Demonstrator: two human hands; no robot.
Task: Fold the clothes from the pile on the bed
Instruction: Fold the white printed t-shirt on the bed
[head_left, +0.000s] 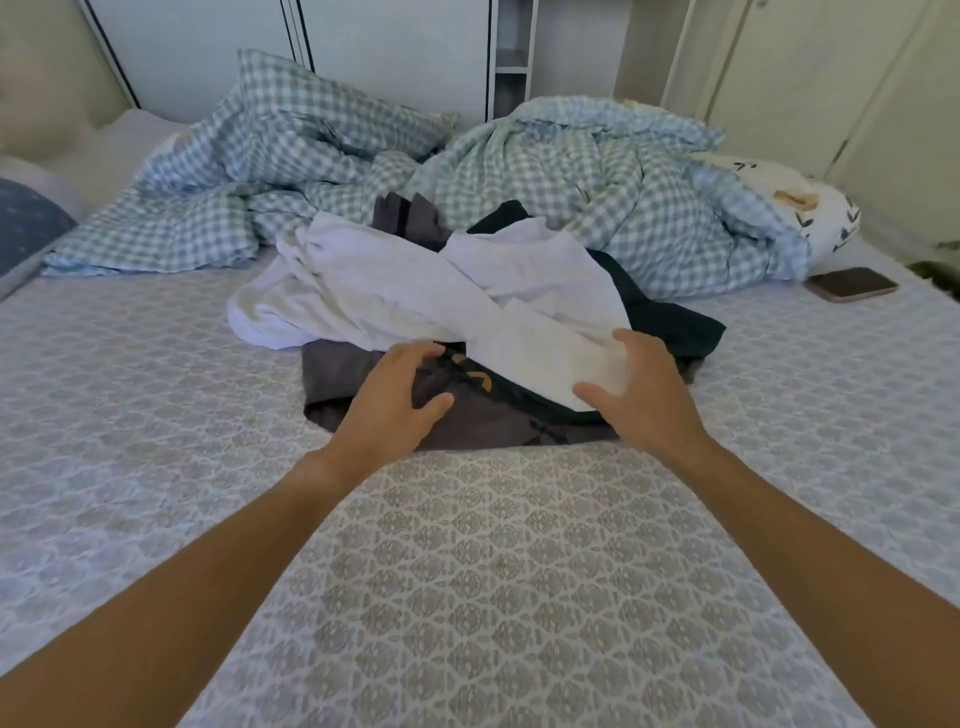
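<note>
A pile of clothes (467, 301) lay near the middle of the bed (519, 571), on a patterned sheet. A crumpled white garment (395, 296) formed the top of the pile; a grey garment (478, 421) lay at its near edge, and a black garment (665, 317) showed at its right side. Both arms reached forward from the near edge of the view. The left hand (387, 397) rested over the grey garment with fingers loosely spread and slightly bent, gripping nothing visible. The right hand (636, 387) lay at the near end of the white garment, fingers extended and thumb apart; whether it pinched the cloth could not be told. Behind the pile lay a rumpled checked duvet (571, 171). A phone (852, 283) lay flat on the sheet to the right, well apart from the pile.
</note>
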